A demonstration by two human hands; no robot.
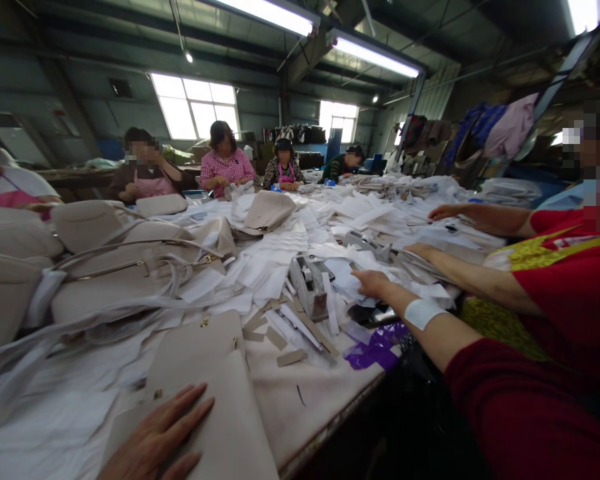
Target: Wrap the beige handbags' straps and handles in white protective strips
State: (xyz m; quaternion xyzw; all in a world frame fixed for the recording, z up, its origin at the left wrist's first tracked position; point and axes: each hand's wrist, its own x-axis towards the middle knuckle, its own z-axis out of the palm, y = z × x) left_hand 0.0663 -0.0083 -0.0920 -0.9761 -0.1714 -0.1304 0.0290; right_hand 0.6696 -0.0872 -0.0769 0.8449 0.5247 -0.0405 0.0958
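My left hand (165,427) lies with its fingers spread on a flat beige bag piece (230,400) with small gold-coloured fittings, at the near edge of the table. Stretched forward to the right, my right hand (373,283) has its fingers curled together over white sheets (344,281); whether a sheet is between them I cannot make out. A white patch (424,312) covers the right wrist. Just left of that hand stands a grey tape dispenser (307,287). Beige strips (291,358) lie scattered between the dispenser and the bag piece.
Beige handbags (105,280) crowd the left side. White paper covers much of the table. Purple tape (375,348) sticks to the near edge. A co-worker in a red top (565,260) reaches in from the right. Several people sit along the far side. A second dispenser (367,245) stands farther back.
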